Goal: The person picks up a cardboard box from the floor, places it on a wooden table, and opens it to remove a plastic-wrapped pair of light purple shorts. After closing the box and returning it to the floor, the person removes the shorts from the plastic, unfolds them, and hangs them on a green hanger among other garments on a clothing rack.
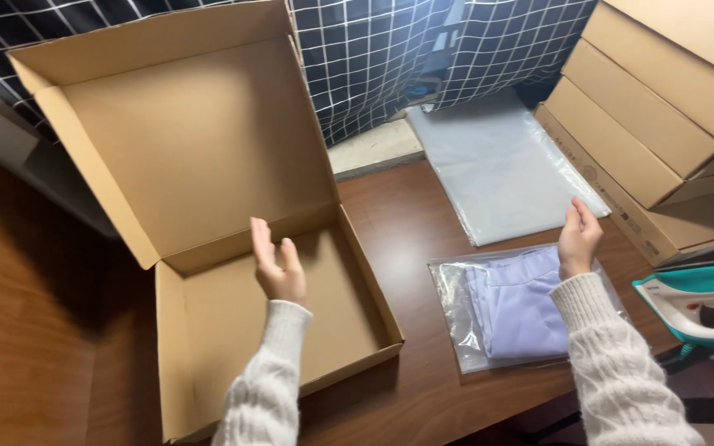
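Just now both hands are bare of any load; the left hand (277, 268) is raised, palm flat and fingers spread, over the open brown cardboard mailer box (200, 330), whose hinged lid (192, 136) leans back toward the dark checked curtain (373, 49); the right hand (578, 238) is likewise loose and unclenched, gripping nothing, hovering above the far edge of the folded lilac garment sealed in a clear plastic bag (514, 310). That bagged garment lies flat on the dark wooden tabletop (411, 239), just beside the box's right wall and apart from it; beyond it rests a flat pile of empty translucent plastic bags (497, 169), and to the right a stack of flat cardboard boxes (646, 116) and a teal and white steam iron (700, 301).

To handle the packet well, I judge it best taken by both short edges so the slippery film does not sag or the fold slide inside; it should be kept level and squared to the box's walls, with sleeves clear of the near front flap.
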